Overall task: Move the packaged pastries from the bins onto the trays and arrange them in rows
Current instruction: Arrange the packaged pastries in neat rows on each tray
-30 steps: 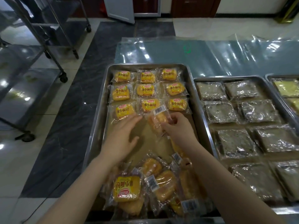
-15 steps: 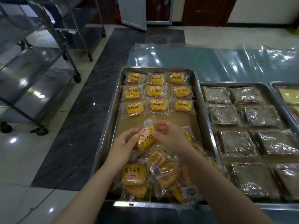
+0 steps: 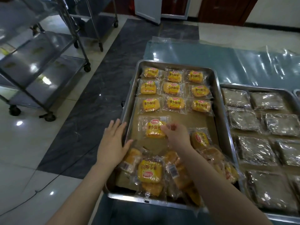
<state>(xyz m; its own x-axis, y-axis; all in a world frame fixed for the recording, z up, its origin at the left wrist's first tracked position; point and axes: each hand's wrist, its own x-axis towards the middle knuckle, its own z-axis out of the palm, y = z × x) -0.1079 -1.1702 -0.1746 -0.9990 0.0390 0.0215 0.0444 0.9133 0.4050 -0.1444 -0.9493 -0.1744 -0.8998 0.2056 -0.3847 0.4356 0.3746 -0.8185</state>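
Packaged pastry (image 3: 154, 128) lies on the tray (image 3: 215, 95), pinched by right hand (image 3: 177, 137).

The only bare stretch inside the tray (image 3: 178, 65) is a band of brown liner (image 3: 191, 120) across its middle, between the three rows (image 3: 174, 90) above and the pile (image 3: 151, 173) at the lower edge. A pack (image 3: 154, 129) fills the band's left end, the right hand (image 3: 177, 137) pinching its right edge, forearm crossing over the pile. A loose pack (image 3: 199, 139) lies near the right wall, leaving open liner at centre-right. The left hand (image 3: 112, 143) lies flat on the left rim. A second tray (image 3: 259, 88) of dark packs (image 3: 245, 120) sits just beside on the right. Floor (image 3: 73, 127) at left is open up to the cart (image 3: 40, 65), upper left.
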